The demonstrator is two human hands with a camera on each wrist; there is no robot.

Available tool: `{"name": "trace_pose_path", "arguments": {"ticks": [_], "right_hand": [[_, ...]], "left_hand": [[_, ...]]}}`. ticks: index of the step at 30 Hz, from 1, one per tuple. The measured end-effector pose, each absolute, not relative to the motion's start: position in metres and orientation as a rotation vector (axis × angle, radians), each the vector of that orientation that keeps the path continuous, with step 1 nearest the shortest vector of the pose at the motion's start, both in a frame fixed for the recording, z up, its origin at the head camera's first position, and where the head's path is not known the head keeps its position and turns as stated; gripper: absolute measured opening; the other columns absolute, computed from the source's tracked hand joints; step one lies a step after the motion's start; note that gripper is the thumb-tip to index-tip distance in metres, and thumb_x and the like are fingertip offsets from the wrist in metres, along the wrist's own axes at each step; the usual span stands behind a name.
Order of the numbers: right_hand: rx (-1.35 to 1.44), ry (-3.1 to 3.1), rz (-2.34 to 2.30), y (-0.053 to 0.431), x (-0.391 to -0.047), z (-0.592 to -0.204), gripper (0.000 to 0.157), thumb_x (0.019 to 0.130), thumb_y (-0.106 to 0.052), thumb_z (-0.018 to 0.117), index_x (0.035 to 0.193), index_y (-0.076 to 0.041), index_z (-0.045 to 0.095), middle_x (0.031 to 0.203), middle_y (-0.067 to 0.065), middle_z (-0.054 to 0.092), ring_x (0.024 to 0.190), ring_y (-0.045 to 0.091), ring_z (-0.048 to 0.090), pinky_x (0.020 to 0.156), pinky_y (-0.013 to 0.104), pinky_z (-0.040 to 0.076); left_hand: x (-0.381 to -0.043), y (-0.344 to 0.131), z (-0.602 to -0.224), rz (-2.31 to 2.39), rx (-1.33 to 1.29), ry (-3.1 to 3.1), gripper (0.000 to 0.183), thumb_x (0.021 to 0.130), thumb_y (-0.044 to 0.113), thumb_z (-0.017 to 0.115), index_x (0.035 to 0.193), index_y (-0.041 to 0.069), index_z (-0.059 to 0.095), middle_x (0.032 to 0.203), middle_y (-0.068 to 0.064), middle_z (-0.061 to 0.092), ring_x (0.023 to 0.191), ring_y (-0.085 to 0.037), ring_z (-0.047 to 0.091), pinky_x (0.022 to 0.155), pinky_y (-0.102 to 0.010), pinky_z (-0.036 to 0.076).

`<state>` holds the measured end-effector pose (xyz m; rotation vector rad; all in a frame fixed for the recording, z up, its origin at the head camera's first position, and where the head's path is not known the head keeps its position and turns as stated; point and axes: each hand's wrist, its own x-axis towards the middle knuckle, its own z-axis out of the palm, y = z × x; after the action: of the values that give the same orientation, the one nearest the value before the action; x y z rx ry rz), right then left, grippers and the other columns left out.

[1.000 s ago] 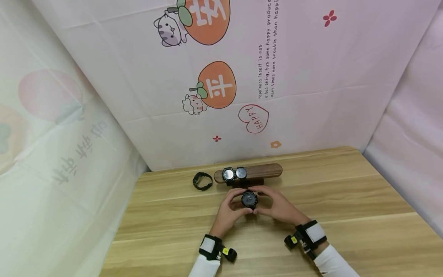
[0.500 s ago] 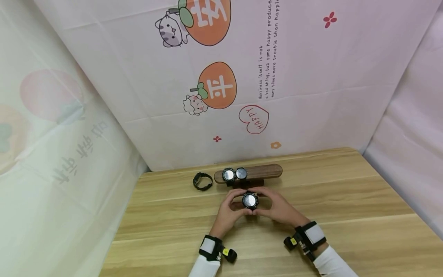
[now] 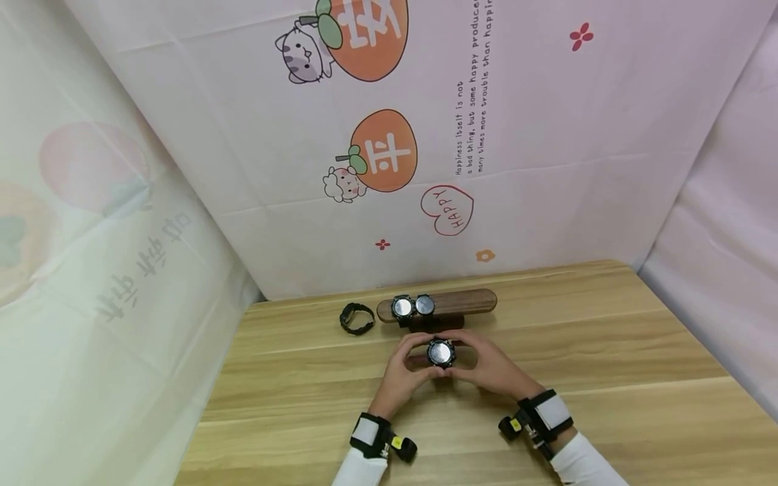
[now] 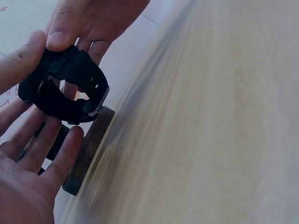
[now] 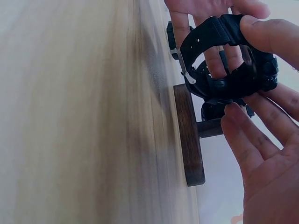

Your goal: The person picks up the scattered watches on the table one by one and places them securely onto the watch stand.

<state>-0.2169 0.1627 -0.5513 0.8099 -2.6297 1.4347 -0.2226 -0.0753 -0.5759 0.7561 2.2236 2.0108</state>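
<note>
A black wristwatch with a round face is held up between both hands in front of a wooden watch stand. My left hand pinches its left side between thumb and fingers. On the other side my right hand pinches it likewise. The face catches bright light in the head view. Both wrist views show the strap buckled into a closed loop, with its metal buckle at the end away from the case. Two more watches sit side by side on the stand's left part, the outer one and the inner one.
Another black watch lies on its side on the wooden table, left of the stand. Behind the table's back edge hangs a white printed cloth. More cloth hangs along the left side.
The held watch's face has gone from dark to brightly reflecting, as the watch tilts slightly. Both hands keep their grip and hardly move.
</note>
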Motion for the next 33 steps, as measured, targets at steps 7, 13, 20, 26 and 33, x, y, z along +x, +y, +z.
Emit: {"name": "trace_pose_path", "arguments": {"ticks": [7, 13, 20, 26, 33], "right_hand": [[0.811, -2.621, 1.424, 0.161, -0.217, -0.552, 0.067, 0.089, -0.036, 0.089, 0.149, -0.027, 0.060, 0.149, -0.002, 0.064, 0.131, 0.029, 0.065, 0.111, 0.061, 0.052], [0.812, -2.617, 1.419, 0.160, -0.218, -0.553, 0.068, 0.088, -0.032, 0.090, 0.149, -0.024, 0.060, 0.149, -0.001, 0.064, 0.130, 0.029, 0.065, 0.111, 0.062, 0.052], [0.783, -2.635, 1.411, 0.160, -0.218, -0.555, 0.070, 0.087, -0.028, 0.090, 0.150, -0.019, 0.060, 0.150, -0.003, 0.063, 0.133, 0.029, 0.064, 0.113, 0.062, 0.051], [0.784, -2.646, 1.410, 0.161, -0.216, -0.553, 0.070, 0.088, -0.031, 0.089, 0.151, -0.018, 0.060, 0.151, 0.001, 0.063, 0.133, 0.033, 0.064, 0.112, 0.064, 0.051], [0.797, -2.648, 1.402, 0.161, -0.215, -0.552, 0.070, 0.089, -0.033, 0.088, 0.151, -0.017, 0.059, 0.149, 0.001, 0.064, 0.132, 0.033, 0.064, 0.111, 0.063, 0.051]], "left_hand": [[-0.224, -0.080, -0.577, 2.031, 0.803, 2.247, 0.048, 0.098, 0.014, 0.079, 0.143, 0.014, 0.064, 0.148, -0.011, 0.059, 0.135, -0.027, 0.060, 0.109, -0.040, 0.058], [-0.225, -0.090, -0.575, 2.098, 0.808, 2.273, 0.035, 0.099, 0.009, 0.075, 0.134, 0.005, 0.068, 0.137, -0.016, 0.066, 0.127, -0.034, 0.066, 0.106, -0.042, 0.060], [-0.230, -0.108, -0.571, 2.107, 0.645, 2.504, 0.025, 0.098, -0.002, 0.073, 0.122, 0.005, 0.072, 0.123, -0.016, 0.073, 0.114, -0.029, 0.071, 0.097, -0.034, 0.061], [-0.239, -0.123, -0.565, 2.139, 0.430, 2.588, 0.036, 0.097, 0.000, 0.076, 0.131, 0.001, 0.065, 0.133, -0.019, 0.064, 0.115, -0.041, 0.067, 0.094, -0.033, 0.063], [-0.257, -0.135, -0.555, 2.139, 0.415, 2.629, 0.054, 0.097, 0.006, 0.078, 0.146, 0.007, 0.055, 0.145, -0.019, 0.050, 0.127, -0.050, 0.056, 0.099, -0.045, 0.061]]}}
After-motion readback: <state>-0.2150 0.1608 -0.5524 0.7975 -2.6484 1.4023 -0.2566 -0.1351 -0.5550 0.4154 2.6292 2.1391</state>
